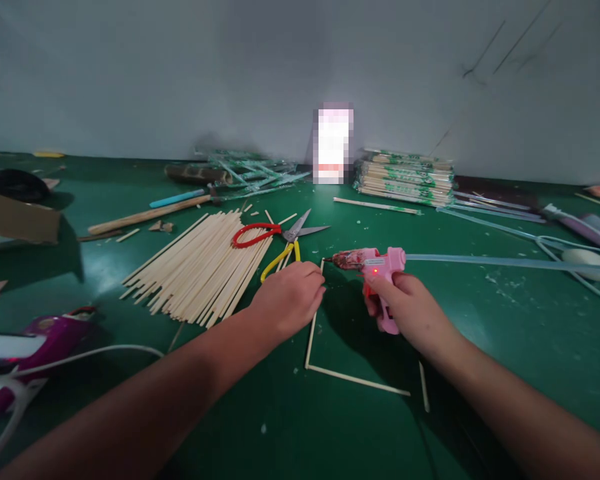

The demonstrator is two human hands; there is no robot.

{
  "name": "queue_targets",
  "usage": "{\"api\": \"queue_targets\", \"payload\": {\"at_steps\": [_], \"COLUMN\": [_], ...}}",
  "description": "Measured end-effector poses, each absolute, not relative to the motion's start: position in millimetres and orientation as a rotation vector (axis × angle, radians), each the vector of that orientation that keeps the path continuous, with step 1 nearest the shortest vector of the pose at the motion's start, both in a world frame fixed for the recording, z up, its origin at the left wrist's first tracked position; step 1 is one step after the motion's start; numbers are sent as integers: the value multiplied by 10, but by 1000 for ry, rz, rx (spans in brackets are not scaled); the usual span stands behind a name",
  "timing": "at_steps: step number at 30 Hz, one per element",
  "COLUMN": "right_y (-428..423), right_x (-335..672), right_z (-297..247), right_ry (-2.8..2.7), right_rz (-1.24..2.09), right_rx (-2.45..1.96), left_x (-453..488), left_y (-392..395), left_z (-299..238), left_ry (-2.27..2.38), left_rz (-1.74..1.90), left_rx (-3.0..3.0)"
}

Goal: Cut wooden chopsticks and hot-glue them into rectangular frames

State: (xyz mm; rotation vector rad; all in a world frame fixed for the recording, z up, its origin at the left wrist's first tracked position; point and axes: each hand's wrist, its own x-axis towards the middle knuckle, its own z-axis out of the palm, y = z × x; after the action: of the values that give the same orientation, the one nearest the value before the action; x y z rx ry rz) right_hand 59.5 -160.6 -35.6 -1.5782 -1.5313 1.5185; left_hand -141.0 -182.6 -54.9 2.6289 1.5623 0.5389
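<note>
My right hand (420,310) is wrapped round the handle of a pink hot glue gun (396,260), whose small red light is lit. A long translucent glue stick (480,262) runs out of its back. The nozzle is at the far end of a thin wooden stick (311,340). My left hand (293,293) is closed on that stick, its fingertips partly hidden. At its near end, the stick meets a second wooden stick (357,380) at a corner. Another stick (424,387) lies partly hidden under my right forearm.
Left of my hand are a pile of wooden sticks (195,267) and open scissors (257,235) with red and yellow handles. Wrapped stick bundles (405,177) and a bright, pixelated upright panel (334,143) stand by the wall. A purple corded device (55,333) and cardboard (20,220) are at left.
</note>
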Motion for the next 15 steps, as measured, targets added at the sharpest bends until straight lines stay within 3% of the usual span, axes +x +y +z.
{"api": "queue_targets", "payload": {"at_steps": [7,15], "right_y": [-1589,-1484], "right_x": [704,1231], "right_z": [-313,-138], "right_ry": [-1188,-1063], "right_rz": [1696,1389], "right_rx": [-1336,-1594], "left_x": [-1420,-1420], "left_y": [-1824,-1821], "left_z": [-556,-557], "left_ry": [1555,1539], "left_rz": [544,551], "left_rx": [2642,2641]}}
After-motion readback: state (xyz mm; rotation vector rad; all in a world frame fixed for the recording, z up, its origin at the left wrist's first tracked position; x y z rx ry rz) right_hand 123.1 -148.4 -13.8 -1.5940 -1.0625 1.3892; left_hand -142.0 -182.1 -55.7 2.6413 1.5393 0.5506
